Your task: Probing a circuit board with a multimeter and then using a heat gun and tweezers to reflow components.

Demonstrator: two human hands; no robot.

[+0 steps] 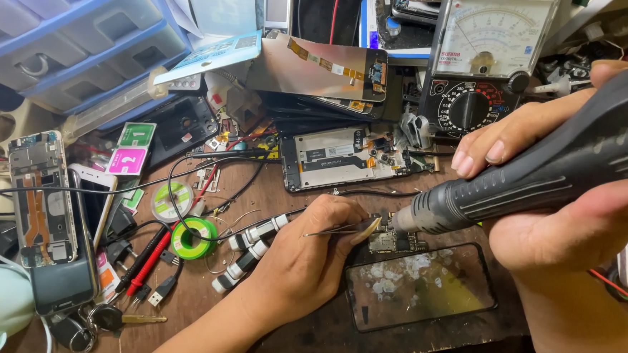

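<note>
My right hand (544,186) grips a black hot-air gun (543,175), its metal nozzle pointing left at a small circuit board (396,241). My left hand (307,259) pinches metal tweezers (338,230), whose tips meet the board right beside the nozzle. The board rests at the top edge of a dark glass phone panel (420,285) smeared with white residue, on the brown wooden bench (257,194).
An opened phone (349,157) lies behind the board, an analog multimeter (483,53) at back right. Another opened phone (41,198), a green solder spool (192,238), red and black probes (143,261), keys (110,320) and blue drawers (71,46) crowd the left.
</note>
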